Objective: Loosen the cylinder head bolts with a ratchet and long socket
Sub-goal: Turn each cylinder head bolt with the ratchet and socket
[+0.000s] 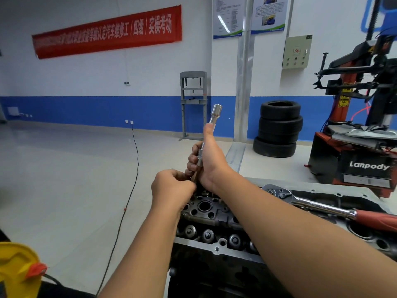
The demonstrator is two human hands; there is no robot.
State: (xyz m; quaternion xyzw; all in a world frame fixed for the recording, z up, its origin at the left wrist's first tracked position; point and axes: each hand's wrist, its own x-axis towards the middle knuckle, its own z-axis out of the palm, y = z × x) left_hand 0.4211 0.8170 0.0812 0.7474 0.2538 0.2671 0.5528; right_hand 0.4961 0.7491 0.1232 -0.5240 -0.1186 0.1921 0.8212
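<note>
Both your hands met above the cylinder head (206, 211): your right hand (211, 162) gripped the long socket (215, 114) upright, thumb along its shaft, while your left hand (171, 190) pinched its hidden lower end. Beside your right forearm, the ratchet (309, 204) lay released, handle cut off at the frame's edge.

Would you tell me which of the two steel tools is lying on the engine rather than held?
The red-handled ratchet lies across the cylinder head; the long socket is held upright by the right hand.
</note>
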